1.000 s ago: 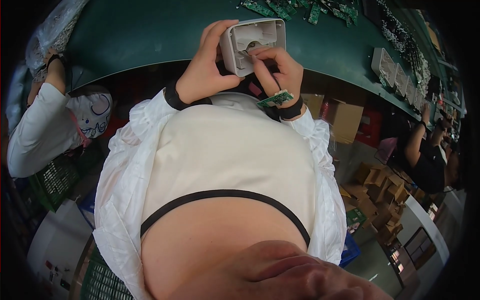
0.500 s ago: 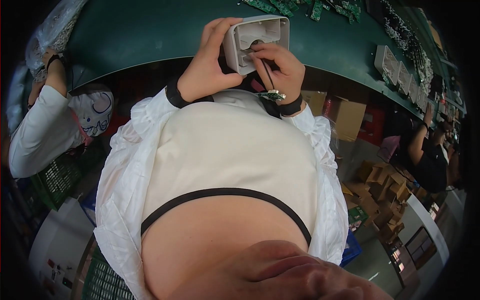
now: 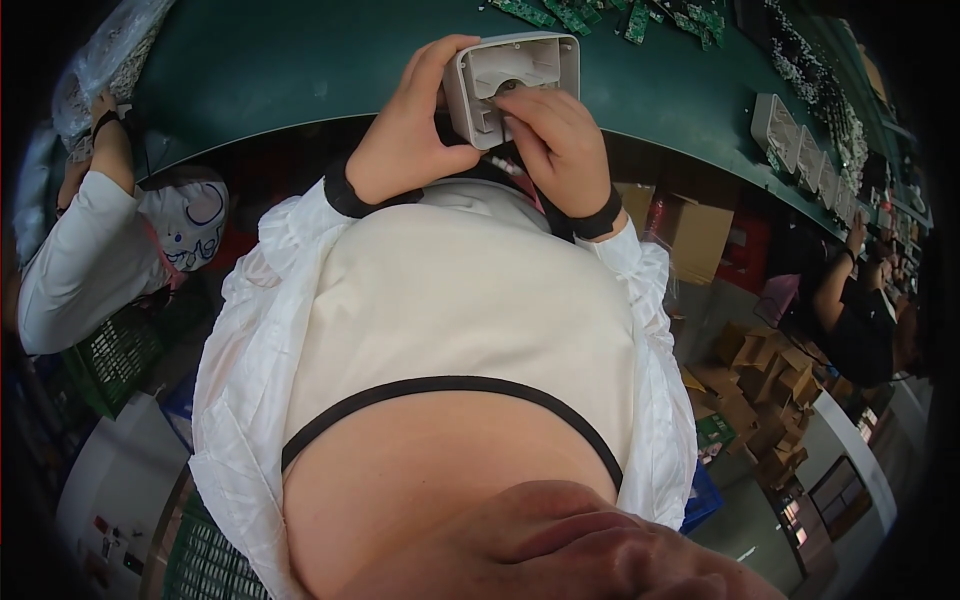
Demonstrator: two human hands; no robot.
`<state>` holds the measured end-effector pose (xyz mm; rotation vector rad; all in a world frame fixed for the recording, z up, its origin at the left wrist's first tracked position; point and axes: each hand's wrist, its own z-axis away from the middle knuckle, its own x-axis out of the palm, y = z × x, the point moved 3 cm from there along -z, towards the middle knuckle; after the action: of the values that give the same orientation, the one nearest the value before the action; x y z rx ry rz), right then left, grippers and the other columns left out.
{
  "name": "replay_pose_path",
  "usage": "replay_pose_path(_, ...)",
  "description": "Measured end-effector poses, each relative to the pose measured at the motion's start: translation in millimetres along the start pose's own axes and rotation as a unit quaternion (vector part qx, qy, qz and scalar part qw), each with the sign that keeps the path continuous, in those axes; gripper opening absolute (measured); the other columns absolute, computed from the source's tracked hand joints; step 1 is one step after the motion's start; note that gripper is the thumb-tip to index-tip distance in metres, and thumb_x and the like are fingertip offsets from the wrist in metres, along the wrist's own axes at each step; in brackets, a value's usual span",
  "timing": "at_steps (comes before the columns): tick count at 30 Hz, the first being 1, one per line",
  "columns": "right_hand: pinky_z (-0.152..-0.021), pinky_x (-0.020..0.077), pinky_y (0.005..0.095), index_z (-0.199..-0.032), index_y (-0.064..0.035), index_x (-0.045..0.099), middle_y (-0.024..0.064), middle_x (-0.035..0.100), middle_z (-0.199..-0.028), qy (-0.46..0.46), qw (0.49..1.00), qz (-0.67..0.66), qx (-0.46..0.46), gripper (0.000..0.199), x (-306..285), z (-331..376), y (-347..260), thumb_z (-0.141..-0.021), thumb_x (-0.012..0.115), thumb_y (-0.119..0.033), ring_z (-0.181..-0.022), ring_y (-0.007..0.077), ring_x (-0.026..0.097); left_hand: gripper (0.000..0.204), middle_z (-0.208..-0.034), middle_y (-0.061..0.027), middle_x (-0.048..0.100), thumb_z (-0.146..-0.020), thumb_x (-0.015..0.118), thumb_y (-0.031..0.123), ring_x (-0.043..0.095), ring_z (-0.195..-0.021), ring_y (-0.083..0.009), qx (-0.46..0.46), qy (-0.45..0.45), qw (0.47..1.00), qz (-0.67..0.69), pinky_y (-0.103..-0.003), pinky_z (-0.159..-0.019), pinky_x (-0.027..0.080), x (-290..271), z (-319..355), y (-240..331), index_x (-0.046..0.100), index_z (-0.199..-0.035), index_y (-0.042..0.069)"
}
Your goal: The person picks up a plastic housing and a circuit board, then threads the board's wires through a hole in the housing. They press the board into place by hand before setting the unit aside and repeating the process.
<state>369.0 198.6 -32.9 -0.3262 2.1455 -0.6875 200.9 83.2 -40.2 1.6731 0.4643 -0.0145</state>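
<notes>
My left hand grips a white plastic housing by its left side, thumb below and fingers along the upper edge. The housing is an open box tilted toward me, with moulded ribs and a round hole inside. Over its lower right part, the fingers of my right hand are pinched together at the hole, on what appears to be the end of a thin dark cable. The cable hangs down in front of the housing's lower wall. Below it, a small part of a circuit board shows, mostly hidden by my right hand.
Green circuit boards lie at the far edge of the green worktable. To the right stand white housings in a row beside a heap of white-tipped wires. Co-workers sit left and right. Cardboard boxes are below the table.
My right hand has turned and shifted slightly, its fingers still at the hole. The circuit board that dangled by my right wrist has swung left, below the housing. The left hand stays nearly still.
</notes>
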Motion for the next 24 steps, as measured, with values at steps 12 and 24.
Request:
replay_pose_path(12,-0.086,0.0525,0.0338,-0.121,-0.0013,0.062,0.0086,0.062,-0.106,0.083,0.980,-0.017,0.178,0.053,-19,27,3,-0.078,0.090,-0.011,-0.098,0.0227,0.064,0.107,-0.146,-0.0177,0.048,-0.073,0.087,0.006,0.070,-0.092,-0.0206,-0.072,-0.008,0.997,0.029,-0.029,-0.072,0.058,-6,-9,-3,0.025,-0.159,0.012)
replay_pose_path(24,-0.080,0.0561,0.0311,-0.113,-0.0003,0.067,0.0087,0.067,-0.112,0.075,0.980,-0.093,0.159,0.037,-27,13,-3,-0.080,0.084,0.001,-0.092,0.0199,0.068,0.110,-0.152,-0.0165,0.046,-0.073,0.087,0.006,0.070,-0.088,-0.0155,-0.091,-0.013,0.996,-0.022,-0.026,-0.069,0.053,-5,-10,-5,0.023,-0.162,0.013)
